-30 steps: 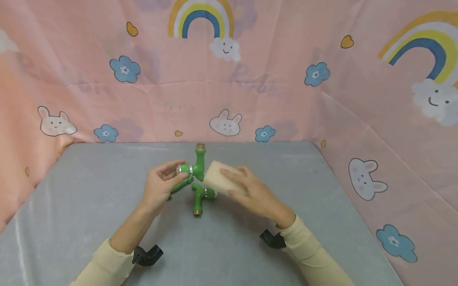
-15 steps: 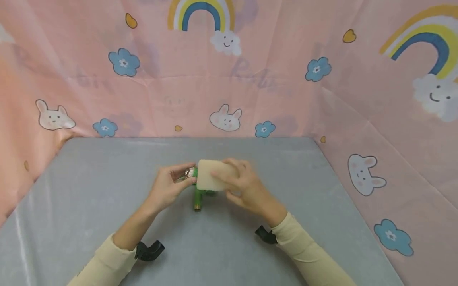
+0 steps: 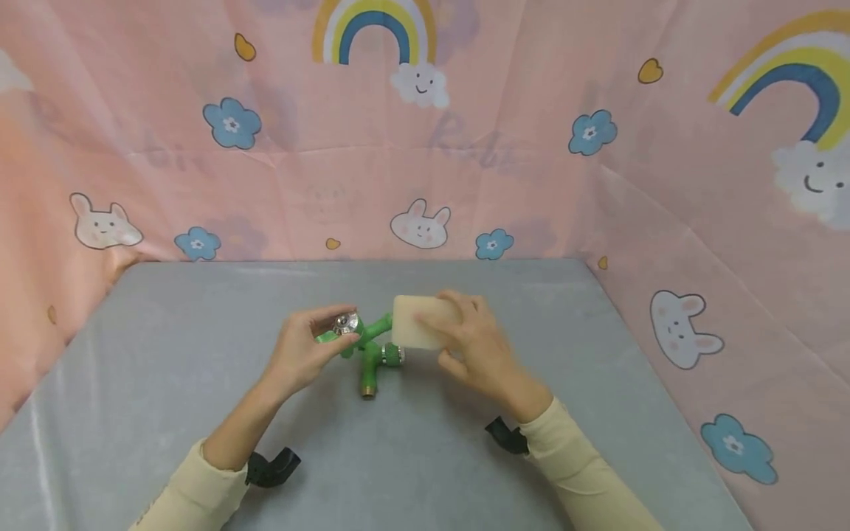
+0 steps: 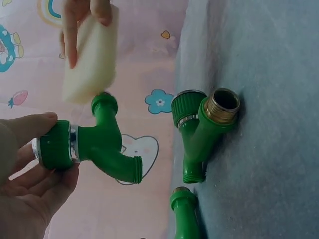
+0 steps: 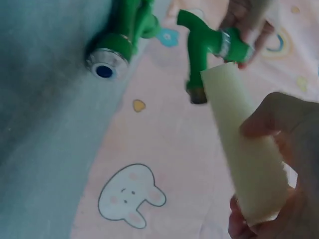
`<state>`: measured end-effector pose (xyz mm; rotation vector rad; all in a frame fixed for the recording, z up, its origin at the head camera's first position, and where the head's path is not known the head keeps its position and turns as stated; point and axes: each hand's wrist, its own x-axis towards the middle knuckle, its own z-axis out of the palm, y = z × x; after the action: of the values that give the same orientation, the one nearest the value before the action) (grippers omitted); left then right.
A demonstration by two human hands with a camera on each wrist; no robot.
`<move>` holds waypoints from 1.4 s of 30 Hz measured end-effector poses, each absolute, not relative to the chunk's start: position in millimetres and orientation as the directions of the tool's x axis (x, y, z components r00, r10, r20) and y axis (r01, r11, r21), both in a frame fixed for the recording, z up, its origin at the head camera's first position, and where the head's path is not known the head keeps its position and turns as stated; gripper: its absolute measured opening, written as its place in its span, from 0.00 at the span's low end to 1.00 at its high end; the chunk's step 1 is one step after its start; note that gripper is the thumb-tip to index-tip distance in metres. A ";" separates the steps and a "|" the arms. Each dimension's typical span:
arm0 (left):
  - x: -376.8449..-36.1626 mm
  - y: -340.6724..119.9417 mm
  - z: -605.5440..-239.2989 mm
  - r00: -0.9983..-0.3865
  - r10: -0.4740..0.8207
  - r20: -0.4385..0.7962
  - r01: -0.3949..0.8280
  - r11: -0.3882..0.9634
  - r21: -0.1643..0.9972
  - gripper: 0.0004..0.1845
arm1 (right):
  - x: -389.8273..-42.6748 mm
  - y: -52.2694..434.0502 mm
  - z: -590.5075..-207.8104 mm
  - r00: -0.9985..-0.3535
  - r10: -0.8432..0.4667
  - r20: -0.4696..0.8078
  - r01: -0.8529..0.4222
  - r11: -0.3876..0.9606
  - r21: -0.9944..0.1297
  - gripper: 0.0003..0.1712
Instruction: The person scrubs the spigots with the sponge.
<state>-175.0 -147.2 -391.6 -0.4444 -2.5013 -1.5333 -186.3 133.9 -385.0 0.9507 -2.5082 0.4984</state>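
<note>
Left hand (image 3: 307,352) pinches a raised green faucet (image 4: 94,147) by its knob; right hand (image 3: 473,346) grips a sponge (image 3: 420,321) against its end. Wiping appears underway; another faucet (image 3: 372,363) lies beneath, between the hands.

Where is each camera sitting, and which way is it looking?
Head: up on the person's head, looking forward and down at the grey table; both hands and pale sleeves show.
Left wrist: on the left wrist, looking along the left hand at the held green tap; its fingers show.
Right wrist: on the right wrist, looking past the right hand at the cream sponge.
Shared: all three show the held tap and sponge.
</note>
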 end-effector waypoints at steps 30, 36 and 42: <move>-179.2 -149.8 -385.0 -0.871 0.326 0.367 0.491 0.566 0.662 0.25 | -196.2 162.5 -368.6 -0.832 -0.457 0.315 -0.553 0.728 -0.405 0.33; -178.9 -149.5 -384.5 -0.876 0.328 0.354 0.482 0.578 0.658 0.24 | -191.9 149.5 -373.8 -0.767 -0.512 0.387 -0.642 0.634 -0.431 0.35; -173.7 -147.1 -388.2 -0.866 0.333 0.372 0.499 0.608 0.618 0.20 | -185.8 137.5 -381.8 -0.745 -0.577 0.335 -0.665 0.600 -0.444 0.35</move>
<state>-173.7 -147.1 -388.2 -0.6864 -2.6146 -1.1050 -185.8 137.5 -381.8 1.0433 -2.6674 0.8384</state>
